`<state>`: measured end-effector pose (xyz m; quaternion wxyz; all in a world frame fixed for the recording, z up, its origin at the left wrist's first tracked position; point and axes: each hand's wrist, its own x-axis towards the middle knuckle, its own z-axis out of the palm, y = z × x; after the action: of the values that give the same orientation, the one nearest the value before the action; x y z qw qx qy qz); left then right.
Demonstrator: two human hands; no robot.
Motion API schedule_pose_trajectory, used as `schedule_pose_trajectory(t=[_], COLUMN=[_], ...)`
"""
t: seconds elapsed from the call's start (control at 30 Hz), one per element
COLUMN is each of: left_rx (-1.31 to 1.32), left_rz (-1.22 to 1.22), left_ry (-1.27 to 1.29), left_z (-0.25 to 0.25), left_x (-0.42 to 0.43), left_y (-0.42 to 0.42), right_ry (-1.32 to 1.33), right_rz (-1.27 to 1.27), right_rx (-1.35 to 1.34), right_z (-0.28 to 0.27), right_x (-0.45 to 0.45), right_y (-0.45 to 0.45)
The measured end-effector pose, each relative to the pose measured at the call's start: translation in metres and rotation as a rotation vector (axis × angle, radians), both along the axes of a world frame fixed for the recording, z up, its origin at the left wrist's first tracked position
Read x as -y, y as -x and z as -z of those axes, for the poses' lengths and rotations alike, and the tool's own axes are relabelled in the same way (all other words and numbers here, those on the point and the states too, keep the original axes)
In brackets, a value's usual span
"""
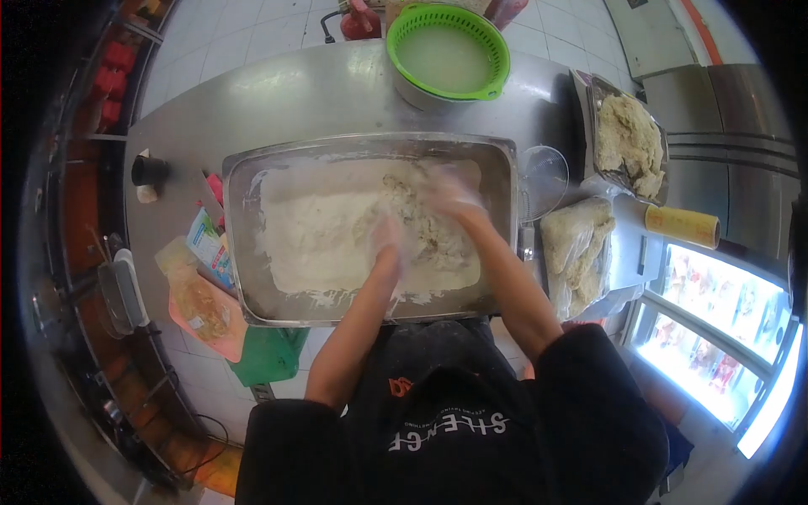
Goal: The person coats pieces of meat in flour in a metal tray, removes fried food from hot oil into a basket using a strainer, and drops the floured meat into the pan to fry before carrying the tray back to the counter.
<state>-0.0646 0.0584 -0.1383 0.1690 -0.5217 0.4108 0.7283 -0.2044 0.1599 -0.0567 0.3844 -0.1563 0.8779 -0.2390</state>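
Note:
A wide metal tray (244,290) lies on the steel table, with white flour (311,215) spread over its bottom. Lumpy floured pieces (433,240) are heaped in its right half. Over the middle of the tray, my left hand (389,236) is at the left side of the heap, smeared by motion. My right hand (454,195) is above the heap's upper right part, also blurred. Both hands look whitish, and their fingers cannot be made out. Whether either hand grips a piece is hidden by the blur.
Behind the tray stands a green basket (497,82) in a bowl. To the right are a round strainer (543,181), a tray of battered pieces (627,143), a bagged batch (576,252) and a yellow roll (682,227). Packets (209,248) and a dark cup (150,171) lie left.

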Motion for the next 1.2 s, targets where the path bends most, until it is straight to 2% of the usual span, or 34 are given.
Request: schedule_pose_trajectory(t=[0.07,0.1,0.2,0.3,0.33,0.4,0.47,0.5,0.53,0.6,0.7,0.73,0.8,0.83,0.9,0.93,1.0,1.07,1.1,1.17,1.2], left_rx=[-0.092,-0.136,-0.330,-0.230,-0.116,0.003,-0.043,-0.101,-0.173,-0.316,-0.199,-0.164,-0.091,-0.049,0.023,-0.052,-0.171,-0.227,-0.231,-0.078,-0.010], left_rz=[-0.061,-0.086,-0.331,-0.088,-0.120,-0.180,-0.259,-0.303,-0.305,-0.314,0.032,0.069,0.143,0.045,-0.148,-0.201,-0.265,-0.241,-0.206,-0.009,0.093], left_ry=[0.162,0.246,-0.129,-0.108,-0.177,-0.313,-0.461,-0.542,-0.521,-0.473,-0.141,-0.145,-0.154,-0.208,-0.315,-0.375,-0.441,-0.415,-0.382,-0.080,0.075], left_z=[0.022,0.023,0.004,-0.019,-0.014,-0.001,0.005,0.003,0.001,-0.020,-0.089,-0.076,-0.039,-0.045,-0.064,-0.056,-0.042,-0.055,-0.063,-0.061,-0.061], left_x=[-0.017,-0.019,-0.011,0.002,-0.006,-0.024,-0.039,-0.045,-0.045,-0.036,-0.022,-0.020,-0.017,-0.022,-0.033,-0.035,-0.036,-0.027,-0.024,-0.022,-0.019], left_y=[0.029,0.034,0.003,-0.022,-0.024,-0.006,0.009,0.010,0.008,0.000,-0.006,-0.012,-0.030,-0.024,0.001,0.001,-0.002,-0.001,-0.006,-0.022,-0.025], right_ry=[-0.078,-0.114,-0.004,0.266,0.137,-0.114,0.007,-0.031,-0.064,0.199,0.435,0.493,0.227,0.140,0.098,0.139,0.263,0.427,0.254,-0.073,0.012], right_rz=[-0.236,-0.349,-0.397,-0.153,-0.037,0.203,0.226,0.325,0.422,0.439,0.688,0.803,0.411,0.376,0.376,0.409,0.621,0.988,0.641,-0.062,-0.057], right_rx=[-0.133,-0.196,-0.119,-0.115,0.011,0.233,0.172,0.227,0.276,0.269,0.497,0.597,0.213,0.082,0.064,0.185,0.357,0.457,0.293,-0.032,0.054], right_z=[0.043,0.046,0.023,0.040,0.037,-0.018,0.060,0.020,-0.003,0.002,-0.025,-0.036,0.038,0.039,0.020,0.004,-0.023,-0.036,-0.042,-0.051,-0.047], right_x=[0.022,0.030,-0.004,-0.051,-0.051,-0.026,-0.043,-0.030,-0.023,-0.048,-0.067,-0.070,-0.093,-0.079,-0.055,-0.048,-0.041,-0.042,-0.049,-0.073,-0.081], right_y=[-0.005,-0.009,-0.014,-0.014,-0.024,-0.038,-0.058,-0.063,-0.064,-0.058,-0.068,-0.065,-0.085,-0.099,-0.100,-0.095,-0.089,-0.093,-0.089,-0.077,-0.069])
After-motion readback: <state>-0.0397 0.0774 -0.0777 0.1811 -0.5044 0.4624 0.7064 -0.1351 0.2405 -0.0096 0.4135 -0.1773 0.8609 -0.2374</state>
